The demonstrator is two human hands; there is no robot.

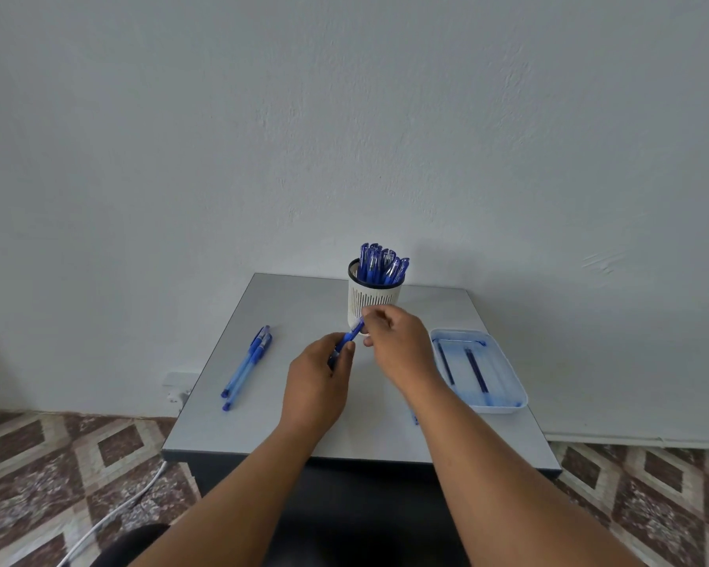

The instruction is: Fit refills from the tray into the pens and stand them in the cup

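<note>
Pen (351, 336) in work sits mid-bench, held in both hands just in front of the cup. Left hand (320, 380) is wrapped round the lower barrel; right hand (398, 341) pinches the upper end with thumb and fingertips. Blue translucent barrel, tilted up toward the cup.

Tray (504, 405) at right, near the bench edge: shallow rounded-rectangle, pale translucent plastic, blue-tinted inside. Two refills (475, 370) lie in it lengthwise, thin dark-blue rods, apart from each other. The right forearm crosses the tray's near-left corner and hides that bit. A small blue piece (415, 419) shows on the bench beside that forearm; can't tell what it is.

Left side: two pens (246, 368) lie side by side, touching, angled, caps toward the far end.

Cup (371, 298) behind the hands, near the far edge: white cylinder, vertical slots, dark rim. Packed with blue capped pens (381, 266) standing upright, slightly fanned. The right hand covers the cup's lower front.

Bench (271, 427) is a smooth grey square top with a dark edge. Plain textured white wall (344, 116) behind. Floor (37, 456) has brown-and-cream diamond tiles; white cable (115, 513) runs across it at left.
</note>
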